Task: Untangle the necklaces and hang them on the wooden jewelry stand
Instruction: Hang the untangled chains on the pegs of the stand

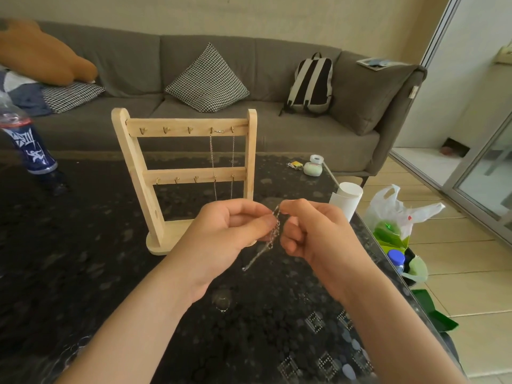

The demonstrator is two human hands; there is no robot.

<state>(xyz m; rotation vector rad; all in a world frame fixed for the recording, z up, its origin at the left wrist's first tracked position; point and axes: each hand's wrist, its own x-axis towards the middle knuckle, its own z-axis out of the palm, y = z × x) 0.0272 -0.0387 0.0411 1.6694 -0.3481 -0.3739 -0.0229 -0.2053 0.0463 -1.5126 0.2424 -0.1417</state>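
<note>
Well, the left hand (pixel 230 231) and right hand (pixel 313 231) are held up over the dark counter (pixel 83 245), just in front of the stand (pixel 182 176). Each pinches the tangled chain (pixel 274 231) between thumb and fingers, and its loose end dangles below them. One necklace (pixel 212 159) already hangs from hooks at the right of the stand's top bar, falling past the lower bar

Jewelry stand (pixel 184 173) on table (pixel 83 259), sofa (pixel 194 87) behind.
</note>
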